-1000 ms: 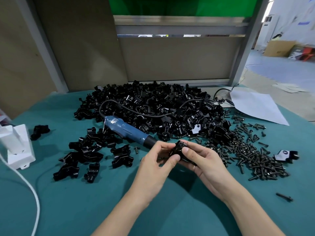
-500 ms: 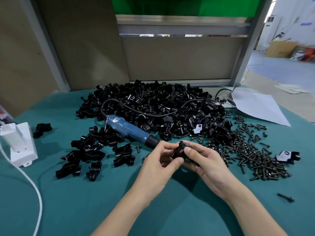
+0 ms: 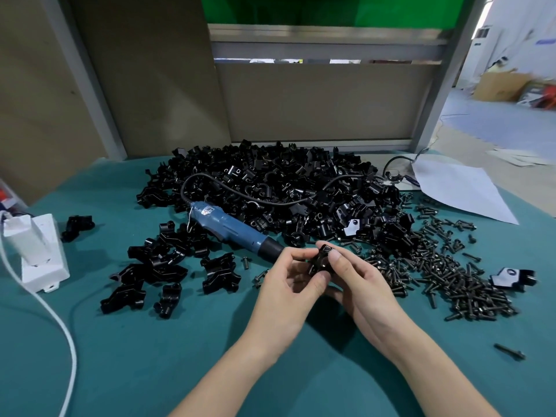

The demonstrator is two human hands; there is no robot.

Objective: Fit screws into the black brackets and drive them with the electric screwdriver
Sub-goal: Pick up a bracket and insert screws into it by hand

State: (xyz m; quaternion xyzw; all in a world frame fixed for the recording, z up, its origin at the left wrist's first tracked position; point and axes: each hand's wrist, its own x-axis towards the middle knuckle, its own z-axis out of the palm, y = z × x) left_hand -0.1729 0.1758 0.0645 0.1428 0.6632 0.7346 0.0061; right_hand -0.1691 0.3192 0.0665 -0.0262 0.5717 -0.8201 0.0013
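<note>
A: Where is the black bracket [image 3: 320,260]?
B: Just above the green table [image 3: 150,356], between the 2 hands. The left hand [image 3: 287,285] and the right hand [image 3: 359,285] both pinch it with curled fingers.
A: And around it?
B: The electric screwdriver [image 3: 231,230] lies just to the left, the screws [image 3: 445,272] to the right, the bracket pile [image 3: 270,182] behind.

The table [image 3: 150,371] wears a teal cloth and backs onto brown board panels [image 3: 316,100] set in a grey metal frame [image 3: 331,43], with a band of bright green [image 3: 301,9] showing above the far rail. Off to the far right the room opens onto a brightly lit, pale blue-grey floor [image 3: 496,127]. A cardboard box [image 3: 496,85] sits there by a white wall [image 3: 526,25], and flat cardboard sheets [image 3: 511,159] lie nearer the table.
</note>
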